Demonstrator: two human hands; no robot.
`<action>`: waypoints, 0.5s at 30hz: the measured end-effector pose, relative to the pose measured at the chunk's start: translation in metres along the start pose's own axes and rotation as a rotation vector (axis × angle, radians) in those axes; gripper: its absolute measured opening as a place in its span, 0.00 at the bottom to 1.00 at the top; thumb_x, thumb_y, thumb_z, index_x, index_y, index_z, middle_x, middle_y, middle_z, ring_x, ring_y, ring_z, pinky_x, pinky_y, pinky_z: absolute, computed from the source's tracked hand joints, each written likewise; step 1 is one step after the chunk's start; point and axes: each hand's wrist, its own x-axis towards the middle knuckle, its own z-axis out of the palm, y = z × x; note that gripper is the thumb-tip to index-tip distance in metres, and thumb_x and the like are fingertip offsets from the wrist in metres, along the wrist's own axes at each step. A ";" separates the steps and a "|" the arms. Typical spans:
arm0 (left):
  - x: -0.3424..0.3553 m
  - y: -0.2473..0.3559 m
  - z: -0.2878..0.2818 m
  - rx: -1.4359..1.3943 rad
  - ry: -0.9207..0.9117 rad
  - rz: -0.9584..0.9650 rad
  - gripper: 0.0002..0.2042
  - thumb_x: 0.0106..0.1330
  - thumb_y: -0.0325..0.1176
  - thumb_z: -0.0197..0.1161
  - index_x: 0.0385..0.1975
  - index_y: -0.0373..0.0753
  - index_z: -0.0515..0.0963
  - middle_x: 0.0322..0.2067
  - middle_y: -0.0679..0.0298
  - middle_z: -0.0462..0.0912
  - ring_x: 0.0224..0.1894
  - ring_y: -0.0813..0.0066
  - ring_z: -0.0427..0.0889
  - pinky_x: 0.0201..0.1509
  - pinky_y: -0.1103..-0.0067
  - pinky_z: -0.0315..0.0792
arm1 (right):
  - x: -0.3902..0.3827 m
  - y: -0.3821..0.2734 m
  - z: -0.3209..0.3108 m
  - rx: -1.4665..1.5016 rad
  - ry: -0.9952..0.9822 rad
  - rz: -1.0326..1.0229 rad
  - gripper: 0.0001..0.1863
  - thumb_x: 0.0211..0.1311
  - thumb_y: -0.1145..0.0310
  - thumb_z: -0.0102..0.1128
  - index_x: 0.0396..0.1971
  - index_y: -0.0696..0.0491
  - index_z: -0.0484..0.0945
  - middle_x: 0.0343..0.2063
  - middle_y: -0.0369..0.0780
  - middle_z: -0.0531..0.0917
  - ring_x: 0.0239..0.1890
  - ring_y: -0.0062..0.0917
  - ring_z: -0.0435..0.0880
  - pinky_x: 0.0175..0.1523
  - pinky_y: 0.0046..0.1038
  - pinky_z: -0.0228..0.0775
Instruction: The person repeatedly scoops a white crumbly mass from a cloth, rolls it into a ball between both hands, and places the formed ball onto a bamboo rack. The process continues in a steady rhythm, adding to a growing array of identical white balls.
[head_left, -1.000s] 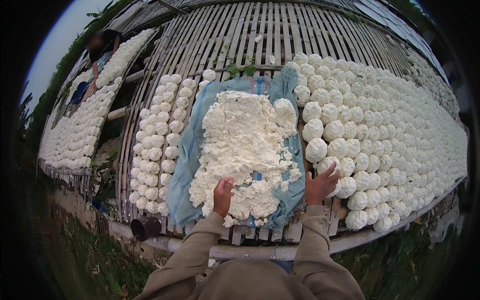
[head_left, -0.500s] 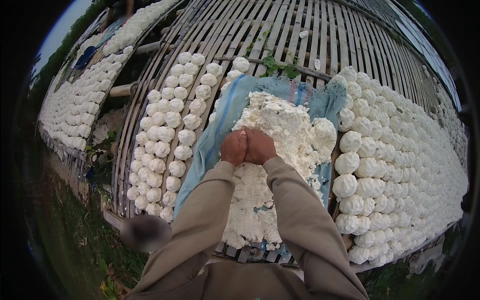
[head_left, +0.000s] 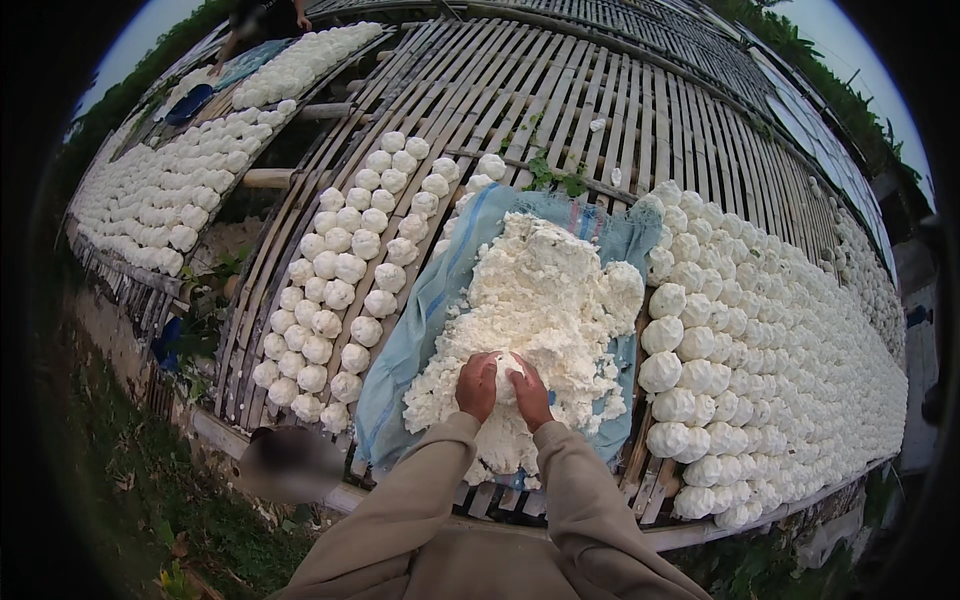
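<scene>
A heap of white, crumbly, dough-like mass (head_left: 540, 270) lies on a blue woven sheet (head_left: 400, 370). Over the near part of the heap, my left hand (head_left: 477, 385) and my right hand (head_left: 530, 390) curve toward each other around a white lump (head_left: 506, 372). Both hands are closed on it, thumbs near the top and fingers at the sides. The underside of the lump is hidden between the palms. Loose crumbs of the same white mass surround my hands.
Rows of white balls (head_left: 338, 240) sit left of the sheet on bamboo slats (head_left: 570, 90); many more balls (head_left: 740, 350) crowd the right. Another rack of balls (head_left: 150, 200) stands far left, with a blue basin (head_left: 190, 103) and a person (head_left: 270, 18) beyond.
My hands have come nearer to me, from the heap's middle to its near part. Clasped together before, they are now slightly apart with a white lump between them. The view has shifted.
</scene>
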 end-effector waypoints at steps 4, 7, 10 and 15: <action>-0.005 0.028 0.001 -0.561 0.028 -0.386 0.20 0.79 0.44 0.52 0.56 0.38 0.82 0.52 0.55 0.85 0.56 0.59 0.83 0.63 0.67 0.74 | -0.032 -0.003 0.027 0.065 0.182 0.064 0.33 0.75 0.58 0.57 0.74 0.58 0.67 0.63 0.49 0.78 0.67 0.39 0.75 0.73 0.34 0.63; -0.012 0.050 -0.041 -1.235 -0.290 -0.574 0.27 0.80 0.54 0.48 0.60 0.35 0.76 0.55 0.53 0.84 0.59 0.58 0.83 0.65 0.64 0.76 | -0.057 -0.041 0.027 -0.309 0.229 -0.266 0.31 0.71 0.60 0.62 0.68 0.60 0.72 0.59 0.50 0.80 0.64 0.43 0.77 0.73 0.40 0.64; -0.022 0.066 -0.070 -1.428 -0.277 -0.516 0.29 0.78 0.60 0.50 0.61 0.40 0.77 0.56 0.53 0.84 0.60 0.59 0.83 0.64 0.63 0.78 | -0.077 -0.085 0.037 -0.341 0.351 -0.481 0.25 0.68 0.61 0.63 0.61 0.56 0.78 0.56 0.48 0.83 0.62 0.44 0.78 0.69 0.42 0.68; -0.039 0.090 -0.074 -1.377 -0.312 -0.558 0.39 0.72 0.72 0.49 0.66 0.42 0.74 0.63 0.60 0.80 0.64 0.60 0.80 0.68 0.60 0.75 | -0.099 -0.123 0.038 -0.446 0.387 -0.573 0.19 0.66 0.60 0.65 0.54 0.50 0.85 0.54 0.46 0.85 0.61 0.45 0.80 0.66 0.43 0.70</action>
